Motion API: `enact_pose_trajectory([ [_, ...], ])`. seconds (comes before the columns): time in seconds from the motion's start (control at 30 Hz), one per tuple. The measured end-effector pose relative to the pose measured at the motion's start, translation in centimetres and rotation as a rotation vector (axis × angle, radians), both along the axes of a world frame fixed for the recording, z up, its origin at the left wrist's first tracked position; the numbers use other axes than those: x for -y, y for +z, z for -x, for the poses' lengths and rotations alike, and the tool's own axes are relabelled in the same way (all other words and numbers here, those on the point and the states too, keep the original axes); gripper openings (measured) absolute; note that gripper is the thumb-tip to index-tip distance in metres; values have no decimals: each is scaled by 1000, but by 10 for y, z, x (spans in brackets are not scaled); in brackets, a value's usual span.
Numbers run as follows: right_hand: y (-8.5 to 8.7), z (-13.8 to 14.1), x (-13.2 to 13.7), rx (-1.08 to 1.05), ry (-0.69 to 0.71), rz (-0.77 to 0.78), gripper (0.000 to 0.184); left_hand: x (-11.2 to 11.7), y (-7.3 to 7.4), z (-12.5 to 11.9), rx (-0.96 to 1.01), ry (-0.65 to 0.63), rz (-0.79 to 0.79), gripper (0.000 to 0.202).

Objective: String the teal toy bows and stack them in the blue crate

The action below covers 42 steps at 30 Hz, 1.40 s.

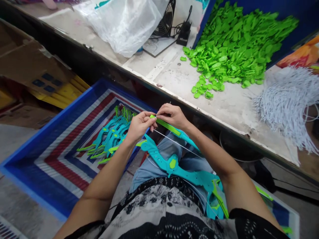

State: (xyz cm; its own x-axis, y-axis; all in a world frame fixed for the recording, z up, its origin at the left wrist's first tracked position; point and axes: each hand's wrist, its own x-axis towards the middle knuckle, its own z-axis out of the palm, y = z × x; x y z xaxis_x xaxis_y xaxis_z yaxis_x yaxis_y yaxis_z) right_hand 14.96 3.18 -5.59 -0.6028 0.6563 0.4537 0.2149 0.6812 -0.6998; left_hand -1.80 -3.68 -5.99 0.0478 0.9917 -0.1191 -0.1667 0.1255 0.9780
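A teal plastic toy bow (171, 159) with green tips lies across my lap. My left hand (138, 125) and my right hand (173, 116) meet at its upper green tip (164, 125), fingers pinched on the tip and on a thin white string (174, 142) that runs down along the bow. Both hands are closed around that end. The lower end of the bow sits by my right elbow.
A blue tray (53, 139) with a striped liner holds a stack of finished teal bows (109, 137) at my left. On the bench lie a heap of green plastic parts (234, 46), a bundle of white strings (286, 103), a white plastic bag (127, 23) and a small fan (165, 20).
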Motion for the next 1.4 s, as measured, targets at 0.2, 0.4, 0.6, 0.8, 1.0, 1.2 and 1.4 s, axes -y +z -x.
enact_pose_trajectory([
  [0.2,2,5,-7,140,40,-105,15,-3,-14,1,-177,0,64,33],
  [0.4,19,-37,-103,-79,-609,15,12,-1,-31,-25,-388,296,-291,11],
  [0.6,22,-6,-49,-222,-524,-64,7,-29,-19,-32,-39,107,-89,14],
  [0.8,-27,35,31,-249,-391,0,7,-44,-5,1,395,82,239,18],
  [1.0,-40,38,28,-289,-334,79,8,-35,-3,5,333,97,307,28],
  [1.2,-50,45,40,-307,-369,88,8,-29,-18,-3,-112,240,58,20],
  [1.4,-44,45,37,-365,-533,210,10,-24,-25,-18,-146,433,-126,14],
])
